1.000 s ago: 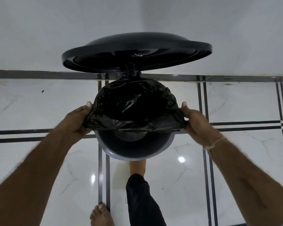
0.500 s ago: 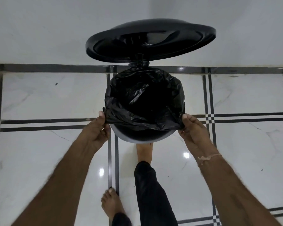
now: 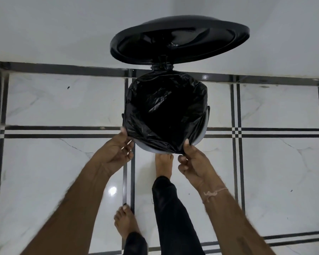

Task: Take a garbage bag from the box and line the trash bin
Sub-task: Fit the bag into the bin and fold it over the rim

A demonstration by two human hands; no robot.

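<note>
A black garbage bag (image 3: 166, 115) is spread over the mouth of a round grey trash bin (image 3: 201, 138), covering most of the rim. The bin's black lid (image 3: 179, 39) stands raised behind it. My left hand (image 3: 116, 153) pinches the bag's edge at the near left of the rim. At the near front of the rim, my right hand (image 3: 193, 162) pinches the bag's edge with thumb on top. A thin strip of grey rim shows below the bag between my hands and at the right.
My right foot (image 3: 163, 165) is against the bin's base, seemingly on its pedal. My left foot (image 3: 125, 221) stands on the white marble floor (image 3: 53, 172) with dark inlay lines. A white wall (image 3: 63, 28) rises right behind the bin.
The bag's near edge has been drawn toward me over the rim, covering far more of the bin's mouth. My right hand moved round to the front. The view pulled back.
</note>
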